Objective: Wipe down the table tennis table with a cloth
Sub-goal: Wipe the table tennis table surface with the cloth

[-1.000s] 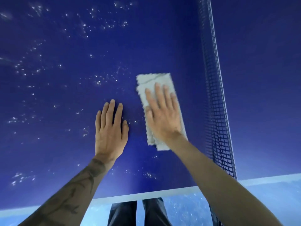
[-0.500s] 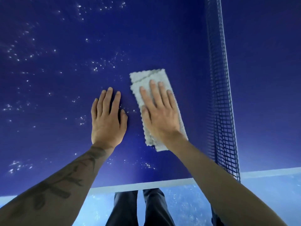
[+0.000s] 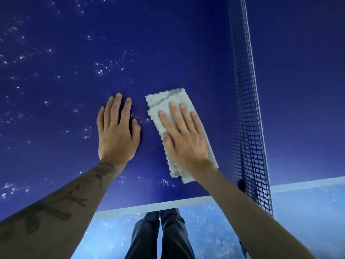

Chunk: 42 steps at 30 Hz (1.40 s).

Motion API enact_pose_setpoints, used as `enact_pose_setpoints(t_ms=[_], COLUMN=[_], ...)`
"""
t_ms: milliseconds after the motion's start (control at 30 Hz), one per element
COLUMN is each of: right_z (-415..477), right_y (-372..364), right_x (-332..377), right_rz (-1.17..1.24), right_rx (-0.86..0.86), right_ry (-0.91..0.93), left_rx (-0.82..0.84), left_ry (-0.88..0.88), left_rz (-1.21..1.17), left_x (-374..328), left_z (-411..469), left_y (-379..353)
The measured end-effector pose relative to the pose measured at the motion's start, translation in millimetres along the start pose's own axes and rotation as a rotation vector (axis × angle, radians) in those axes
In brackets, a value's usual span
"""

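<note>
The dark blue table tennis table [image 3: 177, 53] fills the view, with white specks scattered over its left half. A folded pale grey cloth [image 3: 162, 103] lies flat on it near the net. My right hand [image 3: 184, 139] presses down on the cloth with straight, spread fingers. My left hand [image 3: 117, 133] rests flat on the bare table just left of the cloth, fingers straight.
The dark net [image 3: 248, 118] stands upright just right of the cloth and runs away from me. The table's white edge line [image 3: 149, 205] is close to my body. Below it are my dark trouser legs [image 3: 160, 236] and a speckled blue floor [image 3: 106, 238].
Cloth and right hand slid slightly left, away from the net. The left hand shifted a little left too and stays flat on the table.
</note>
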State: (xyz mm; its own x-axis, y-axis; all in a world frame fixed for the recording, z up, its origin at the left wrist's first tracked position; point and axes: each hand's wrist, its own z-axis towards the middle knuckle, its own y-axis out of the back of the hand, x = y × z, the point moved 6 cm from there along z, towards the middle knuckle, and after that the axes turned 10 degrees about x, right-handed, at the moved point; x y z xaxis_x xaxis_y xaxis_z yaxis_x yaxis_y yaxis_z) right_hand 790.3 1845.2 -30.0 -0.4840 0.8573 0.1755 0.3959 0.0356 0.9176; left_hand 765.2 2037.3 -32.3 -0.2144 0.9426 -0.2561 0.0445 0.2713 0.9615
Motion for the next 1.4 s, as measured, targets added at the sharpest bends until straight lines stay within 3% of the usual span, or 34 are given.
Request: enact_pose_setpoints(t_ms=[67,167,267,467,533,633,733,867,967,1100,1200,1333,1400], right_z=[-21,-24,-2,-39,-64,-68,-45,-47,-89,-116,-95,-82,-103], right_y=[-3,9,17,-16,-22,-15,-7,-24,-44,-33,-23,-33,-42], right_x=[-29,-89,-89,10,-13,-60,-41,47,41,-51,-55,6,2], right_rz=[0.011,0.120,0.170,0.001,0.007,0.125,0.127,0.036,-0.020,0.108,0.164,0.059,0.000], right_rx=[-0.007,-0.084,-0.123,-0.035,-0.024,-0.077,-0.132,-0.077,-0.004,-0.093,-0.150,-0.088,-0.058], right_ry=[-0.045,-0.317,-0.450,-0.036,-0.078,-0.340,-0.456,-0.147,-0.008,-0.383,-0.542,-0.240,-0.140], left_rx=[-0.004,0.003,-0.007,-0.015,0.008,0.059,0.090,0.071,0.033,0.021,0.007,0.008,0.005], left_ry=[0.001,0.000,-0.011,-0.032,-0.050,-0.055,-0.030,-0.008,-0.019,-0.019,-0.019,-0.021,-0.020], left_rz=[-0.015,-0.028,-0.025,-0.006,-0.034,-0.034,0.006,0.035,0.009,0.007,0.009,0.009,0.000], left_x=[0,1,2,1,4,20,42,48,48,50,51,50,50], left_z=[-1,-1,-3,-6,-18,-58,-87,-96,-96,-97,-97,-96,-96], left_y=[1,1,0,3,7,14,12,5,5,5,5,5,5])
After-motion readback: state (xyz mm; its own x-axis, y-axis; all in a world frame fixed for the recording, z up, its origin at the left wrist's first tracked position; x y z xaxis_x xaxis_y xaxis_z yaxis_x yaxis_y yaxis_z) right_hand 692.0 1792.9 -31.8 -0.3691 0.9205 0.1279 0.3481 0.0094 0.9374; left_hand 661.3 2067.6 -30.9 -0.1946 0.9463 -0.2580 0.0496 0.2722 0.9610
